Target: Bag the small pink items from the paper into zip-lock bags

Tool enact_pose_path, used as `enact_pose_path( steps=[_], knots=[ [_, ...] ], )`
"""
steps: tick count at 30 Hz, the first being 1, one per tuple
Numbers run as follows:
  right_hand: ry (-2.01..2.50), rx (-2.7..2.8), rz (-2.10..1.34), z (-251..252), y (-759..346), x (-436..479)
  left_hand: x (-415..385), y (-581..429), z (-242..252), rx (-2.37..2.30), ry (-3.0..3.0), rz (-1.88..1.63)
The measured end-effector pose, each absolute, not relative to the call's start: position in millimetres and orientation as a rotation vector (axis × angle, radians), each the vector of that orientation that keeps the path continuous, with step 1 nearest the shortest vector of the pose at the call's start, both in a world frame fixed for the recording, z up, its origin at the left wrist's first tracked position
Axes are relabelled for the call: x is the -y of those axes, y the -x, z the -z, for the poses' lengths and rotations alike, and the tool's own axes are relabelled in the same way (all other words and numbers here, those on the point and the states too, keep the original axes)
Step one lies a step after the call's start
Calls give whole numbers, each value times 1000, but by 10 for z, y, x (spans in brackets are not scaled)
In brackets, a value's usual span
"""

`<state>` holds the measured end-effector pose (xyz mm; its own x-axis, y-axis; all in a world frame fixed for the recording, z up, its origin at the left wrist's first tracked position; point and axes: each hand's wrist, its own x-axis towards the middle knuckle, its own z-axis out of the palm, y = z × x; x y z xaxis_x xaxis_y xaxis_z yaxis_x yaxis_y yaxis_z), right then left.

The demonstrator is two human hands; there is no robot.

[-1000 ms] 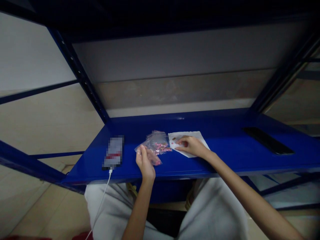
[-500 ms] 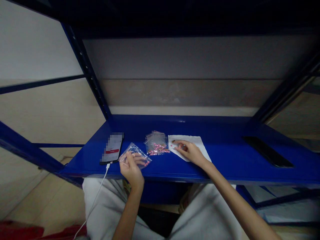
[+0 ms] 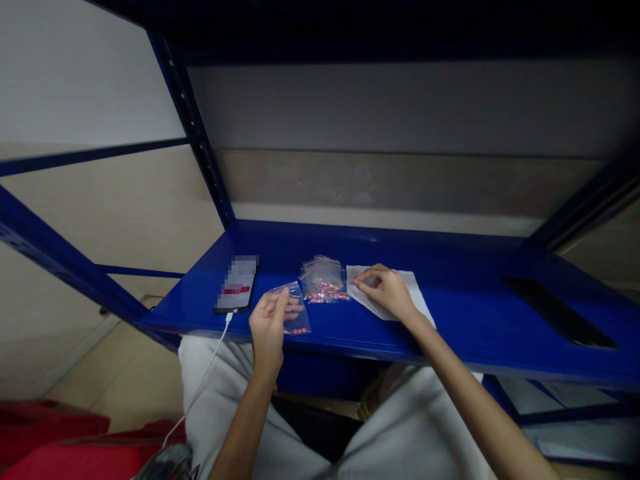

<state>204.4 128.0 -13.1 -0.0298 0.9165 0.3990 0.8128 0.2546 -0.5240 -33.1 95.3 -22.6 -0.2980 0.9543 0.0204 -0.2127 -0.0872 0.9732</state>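
Near the front edge of the blue shelf [image 3: 470, 287], a clear bag [image 3: 301, 318] is pinched between the thumb and fingers of the left hand [image 3: 269, 327], with a few pink beads [image 3: 300, 331] gathered at its bottom; whether its mouth is sealed cannot be made out. Slightly farther back, white paper [image 3: 416, 297] is partly covered by the right hand [image 3: 391, 293], its fingers drawn nearly together at the tips; whether anything is held there cannot be told. Between the hands, a pile of bags [image 3: 321, 272] is already loaded with beads, and the held bag has not been laid with them. Compared with half a second earlier, the held bag is hung more upright, and the pink dot seen then on the paper cannot now be distinguished.
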Motion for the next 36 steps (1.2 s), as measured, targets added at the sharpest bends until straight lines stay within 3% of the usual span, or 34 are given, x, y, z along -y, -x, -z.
enact_pose_path(
  steps=[6, 10, 24, 30, 32, 36],
  knots=[
    [1153, 1967, -459, -396, -1782, -1099, -925, 211, 95, -1068, -1101, -1049],
    [990, 2192, -532, -542, -1707, -1047, -921, 125, 68, -979, -1159, -899],
    [1105, 2476, -601, -447, -1648, -765, -791, 25, 131, -918, -1244, -609],
    [896, 2395, -1051, -260, -1802, -704, -664, 37, 277, -857, -1202, -506],
    [1005, 2256, -934, -196, -1953, -757, -646, 79, 271, -846, -1179, -517],
    [1413, 2135, -348, 39, -2223, -838, -670, 158, 247, -908, -1173, -612]
  ],
)
